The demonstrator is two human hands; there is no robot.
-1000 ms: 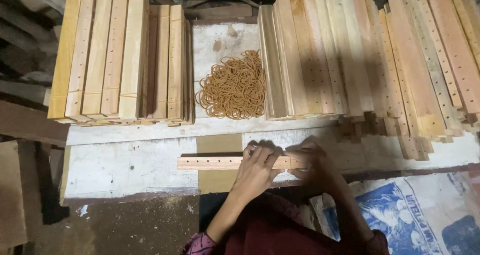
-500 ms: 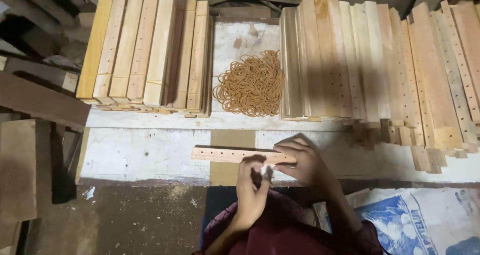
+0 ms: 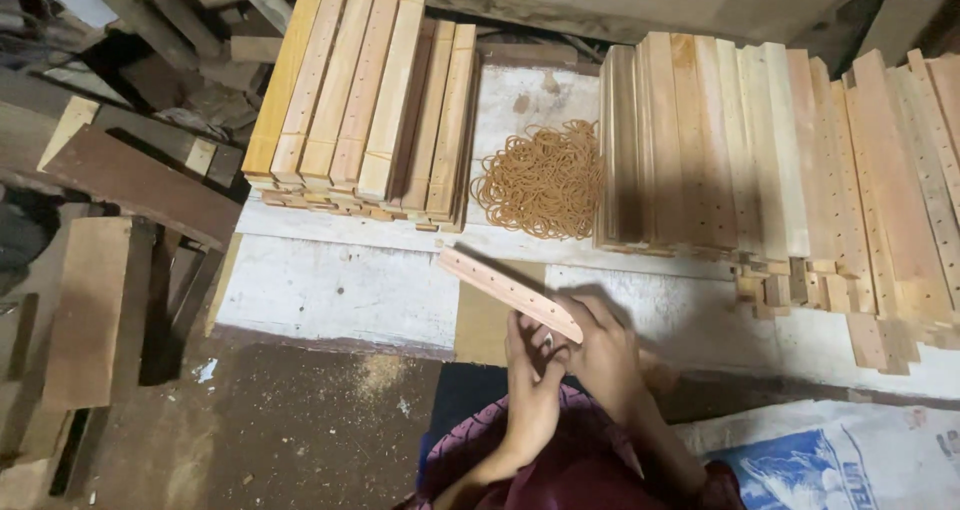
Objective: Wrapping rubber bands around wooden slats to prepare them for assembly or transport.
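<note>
On the far left, dark brown scrap wood boards (image 3: 110, 260) lie on the floor beside the white painted tabletop (image 3: 330, 290). At the back left of the tabletop sits a neat stack of long pale wooden slats (image 3: 365, 95). Next to it, in the middle, is a heap of thin tan rubber bands (image 3: 545, 178). Near the front edge, a long flat wooden strip with a row of small holes (image 3: 505, 290) is lifted off the tabletop and tilts, its far end pointing up and to the left. The left hand (image 3: 530, 390) is closed around the near end of this strip from below. The right hand (image 3: 605, 355) grips the same end, touching the left hand. To the right stands a bigger row of pale wooden slats with holes (image 3: 780, 155). A blue and white woven sack (image 3: 830, 465) lies at the bottom right.
</note>
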